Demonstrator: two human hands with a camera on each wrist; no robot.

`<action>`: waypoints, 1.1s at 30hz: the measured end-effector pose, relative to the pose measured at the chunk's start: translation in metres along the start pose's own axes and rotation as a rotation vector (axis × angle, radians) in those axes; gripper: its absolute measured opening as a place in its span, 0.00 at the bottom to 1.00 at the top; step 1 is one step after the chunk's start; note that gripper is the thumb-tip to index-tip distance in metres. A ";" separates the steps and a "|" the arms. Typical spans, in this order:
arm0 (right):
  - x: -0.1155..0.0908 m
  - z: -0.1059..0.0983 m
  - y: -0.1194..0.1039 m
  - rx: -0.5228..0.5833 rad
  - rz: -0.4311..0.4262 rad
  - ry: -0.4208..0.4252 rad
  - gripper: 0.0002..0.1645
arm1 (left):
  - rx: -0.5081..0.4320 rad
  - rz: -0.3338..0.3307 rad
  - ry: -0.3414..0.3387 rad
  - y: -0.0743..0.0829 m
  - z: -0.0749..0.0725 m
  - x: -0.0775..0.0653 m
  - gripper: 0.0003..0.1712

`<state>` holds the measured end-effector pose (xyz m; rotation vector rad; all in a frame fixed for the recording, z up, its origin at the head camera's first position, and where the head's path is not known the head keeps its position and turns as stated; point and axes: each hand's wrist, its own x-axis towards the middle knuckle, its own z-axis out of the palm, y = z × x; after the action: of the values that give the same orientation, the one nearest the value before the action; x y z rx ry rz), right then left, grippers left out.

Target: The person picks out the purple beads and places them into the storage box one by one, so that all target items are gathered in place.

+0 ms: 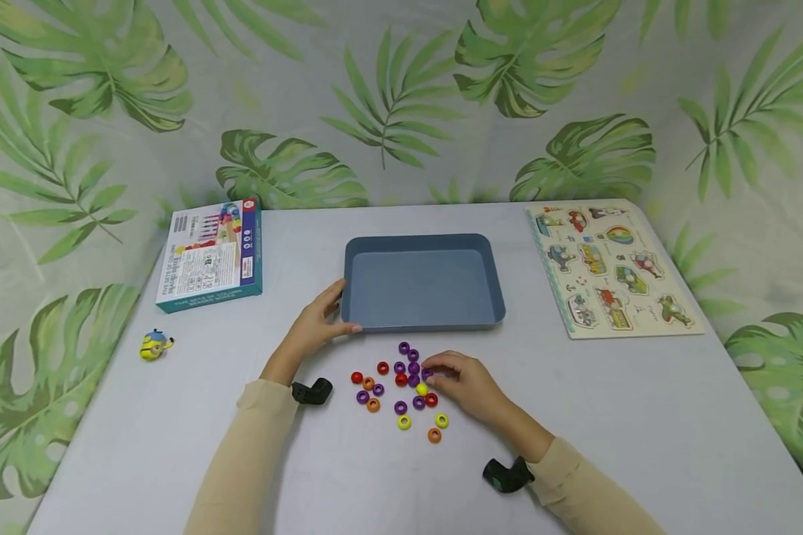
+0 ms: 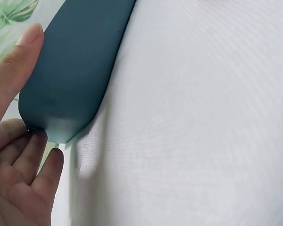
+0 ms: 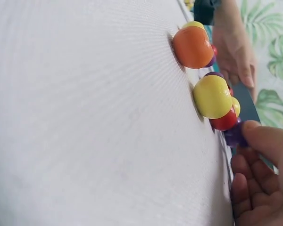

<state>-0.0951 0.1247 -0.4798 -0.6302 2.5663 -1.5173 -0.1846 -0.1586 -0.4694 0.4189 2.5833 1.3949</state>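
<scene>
The right grip (image 1: 470,384) pinches a purple bead (image 1: 428,374) outside the blue tray (image 1: 420,291), whose corner the left grip (image 1: 311,325) holds.

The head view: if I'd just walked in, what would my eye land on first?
Probably the bright scatter of purple, red, orange and yellow beads on the white table, where the right hand pinches a purple bead. Just beyond lies a blue-grey tray, its near left corner held by the left hand. Behind everything, big green leaves pattern the backdrop.
</scene>
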 end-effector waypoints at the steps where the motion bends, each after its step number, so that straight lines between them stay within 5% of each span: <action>1: 0.000 -0.002 -0.002 0.015 0.005 0.013 0.13 | -0.002 0.002 0.002 0.000 0.000 0.000 0.54; 12: 0.044 -0.057 -0.047 0.226 -0.091 0.101 0.15 | -0.021 0.004 0.012 0.000 0.002 0.001 0.53; 16: 0.075 -0.068 -0.027 0.241 -0.040 0.118 0.16 | -0.020 0.008 0.014 -0.001 0.002 0.001 0.54; 21: 0.103 -0.067 0.009 0.128 0.113 0.081 0.19 | -0.020 0.019 0.022 -0.001 0.001 0.002 0.54; 33: 0.121 -0.063 0.029 -0.052 0.236 -0.010 0.13 | -0.025 -0.005 0.017 -0.003 0.003 0.001 0.53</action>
<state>-0.2315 0.1403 -0.4579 -0.3228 2.5718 -1.3723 -0.1850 -0.1578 -0.4731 0.3981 2.5753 1.4336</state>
